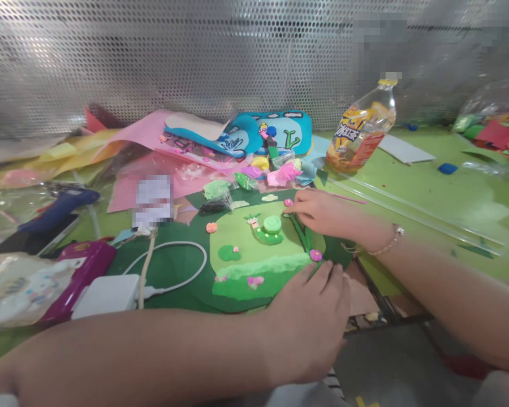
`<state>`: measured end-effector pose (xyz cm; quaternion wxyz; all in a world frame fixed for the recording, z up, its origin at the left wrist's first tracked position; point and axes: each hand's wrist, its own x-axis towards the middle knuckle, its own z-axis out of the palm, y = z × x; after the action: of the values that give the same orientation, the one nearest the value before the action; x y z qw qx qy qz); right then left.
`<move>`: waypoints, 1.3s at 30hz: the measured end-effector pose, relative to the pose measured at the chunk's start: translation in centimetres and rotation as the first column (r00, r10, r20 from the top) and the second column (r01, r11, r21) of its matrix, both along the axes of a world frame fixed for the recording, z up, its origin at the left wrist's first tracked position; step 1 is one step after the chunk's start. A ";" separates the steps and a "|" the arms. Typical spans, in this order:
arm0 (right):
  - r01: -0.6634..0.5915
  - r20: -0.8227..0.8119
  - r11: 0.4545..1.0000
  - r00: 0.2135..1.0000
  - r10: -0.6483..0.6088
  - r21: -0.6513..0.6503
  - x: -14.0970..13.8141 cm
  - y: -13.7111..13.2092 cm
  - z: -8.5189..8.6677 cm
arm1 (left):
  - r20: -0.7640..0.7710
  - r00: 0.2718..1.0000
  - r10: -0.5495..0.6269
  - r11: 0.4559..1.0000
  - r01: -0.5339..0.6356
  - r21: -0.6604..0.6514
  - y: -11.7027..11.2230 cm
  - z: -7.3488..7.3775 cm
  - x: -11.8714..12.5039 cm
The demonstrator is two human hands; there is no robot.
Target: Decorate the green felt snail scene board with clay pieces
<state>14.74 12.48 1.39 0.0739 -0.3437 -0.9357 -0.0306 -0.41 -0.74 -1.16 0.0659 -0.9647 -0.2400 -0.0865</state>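
Note:
A green card picture (246,249) lies on the table. On it are a green clay snail (272,226), a lighter clay grass strip (254,268) and small clay flowers. A dark green clay stem (300,233) runs down the right side, with a pink flower (289,202) near its top and another pink flower (316,255) at its foot. My right hand (316,210) has its fingers closed together at the stem's upper end. My left hand (311,316) lies over the card's lower right edge, fingers stretched out, fingertips just below the lower flower.
Bagged clay lumps (285,174) and blue decorated cards (280,133) lie behind the picture. A drink bottle (358,135) leans at the back right, near clear sticks (415,215). To the left are a white charger (106,297), its cable, a purple case (85,271) and a blue glue gun (59,206).

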 end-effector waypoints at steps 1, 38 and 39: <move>-0.005 -0.007 1.000 1.000 0.005 0.005 0.1 0.0 0.0 | 0.003 1.000 -0.002 1.000 0.002 -0.001 0.0 0.0 0.0; -0.033 0.005 0.999 0.999 0.033 0.043 0.5 0.3 0.1 | 0.036 0.999 0.007 1.000 -0.007 0.000 0.0 -0.5 0.1; -0.035 0.006 0.998 0.999 0.035 0.045 0.5 0.2 0.2 | 0.037 0.999 0.008 1.000 -0.008 0.000 0.0 -0.5 0.1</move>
<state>15.20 12.72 1.56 0.0795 -0.3253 -0.9409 -0.0513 -0.28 -0.78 -1.63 0.0619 -0.9619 -0.2449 -0.1042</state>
